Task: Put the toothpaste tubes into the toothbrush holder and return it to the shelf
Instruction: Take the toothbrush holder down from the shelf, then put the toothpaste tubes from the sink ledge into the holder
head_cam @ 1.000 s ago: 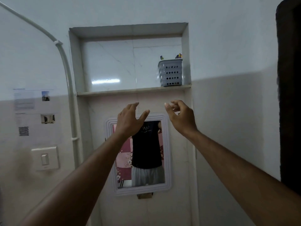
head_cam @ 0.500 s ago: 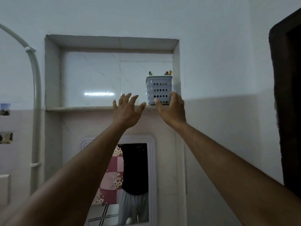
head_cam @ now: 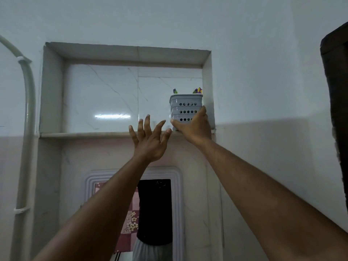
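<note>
A grey perforated toothbrush holder [head_cam: 185, 108] stands at the right end of the recessed wall shelf [head_cam: 84, 135], against the niche's right side. Colourful brush tips [head_cam: 197, 90] poke above its rim. My right hand [head_cam: 195, 127] wraps around the holder's lower part, thumb on its left face and fingers up its right side. My left hand [head_cam: 148, 143] is raised just left of it with fingers spread, at the shelf's front edge, holding nothing. No toothpaste tubes are visible.
A white-framed mirror [head_cam: 135, 213] hangs below the shelf. A grey pipe [head_cam: 28, 113] runs down the wall at the left. A dark door frame [head_cam: 337, 110] stands at the far right. The rest of the shelf niche [head_cam: 101, 98] holds nothing.
Both hands rose from below the shelf toward it. The right hand reached the holder and closed around its base; the left hand moved up beside it, still spread.
</note>
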The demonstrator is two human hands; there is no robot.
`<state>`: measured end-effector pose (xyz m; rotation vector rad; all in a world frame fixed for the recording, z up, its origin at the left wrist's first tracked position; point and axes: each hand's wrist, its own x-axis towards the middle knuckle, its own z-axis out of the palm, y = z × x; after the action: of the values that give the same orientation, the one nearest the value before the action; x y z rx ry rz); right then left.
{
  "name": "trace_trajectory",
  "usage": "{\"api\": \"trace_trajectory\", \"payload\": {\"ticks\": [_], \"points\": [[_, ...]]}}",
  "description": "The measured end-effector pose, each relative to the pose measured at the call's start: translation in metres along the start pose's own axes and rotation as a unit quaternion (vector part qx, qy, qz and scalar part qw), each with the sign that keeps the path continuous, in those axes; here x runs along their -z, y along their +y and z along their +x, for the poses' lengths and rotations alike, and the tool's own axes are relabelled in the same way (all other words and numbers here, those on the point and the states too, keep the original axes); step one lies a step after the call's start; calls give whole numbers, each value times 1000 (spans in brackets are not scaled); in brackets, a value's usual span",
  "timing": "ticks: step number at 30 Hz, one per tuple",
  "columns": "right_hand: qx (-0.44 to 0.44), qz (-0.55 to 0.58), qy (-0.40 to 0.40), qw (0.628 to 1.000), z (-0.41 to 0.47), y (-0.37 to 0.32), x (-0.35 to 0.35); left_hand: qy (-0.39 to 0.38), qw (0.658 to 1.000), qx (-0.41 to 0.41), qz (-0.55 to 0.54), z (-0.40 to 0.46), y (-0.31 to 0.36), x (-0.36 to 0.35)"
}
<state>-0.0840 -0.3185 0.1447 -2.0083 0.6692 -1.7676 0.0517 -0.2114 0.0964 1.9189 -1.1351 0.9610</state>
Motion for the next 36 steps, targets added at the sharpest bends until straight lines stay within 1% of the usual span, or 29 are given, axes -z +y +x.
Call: {"api": "trace_trajectory", "payload": {"ticks": [4, 6, 10, 12, 14, 17, 20, 23, 26, 29, 32, 36], "points": [[-4, 19, 41, 999, -9, -4, 8, -13, 1000, 2, -1, 1, 1, 4], [2, 19, 57, 998, -17, -8, 15, -39, 999, 9, 1, 2, 3, 9], [-4, 17, 44, 999, -25, -22, 30, -108, 994, 32, 12, 4, 8, 24], [-19, 21, 45, 999, -29, -32, 39, -128, 991, 37, -2, 1, 12, 35], [-28, 26, 53, 998, -36, -39, 45, -108, 992, 35, -52, -11, 14, 41], [-18, 38, 61, 997, -55, -43, 57, -41, 988, 26, -147, -42, 13, 46], [-8, 47, 72, 996, -87, -45, 70, -8, 985, 1, -173, -76, 14, 52], [-14, 57, 65, 996, -128, -43, 81, 4, 977, -9, -212, -106, 15, 63], [-24, 72, 59, 995, -172, -32, 89, -2, 971, -12, -238, -141, 10, 70], [-31, 76, 53, 995, -217, -10, 91, -31, 967, -6, -252, -182, 1, 72], [-40, 77, 32, 996, -259, 10, 92, -55, 963, -1, -265, -225, -5, 71], [-61, 84, -3, 995, -317, 35, 93, -100, 960, 34, -259, -295, -9, 66]]}}
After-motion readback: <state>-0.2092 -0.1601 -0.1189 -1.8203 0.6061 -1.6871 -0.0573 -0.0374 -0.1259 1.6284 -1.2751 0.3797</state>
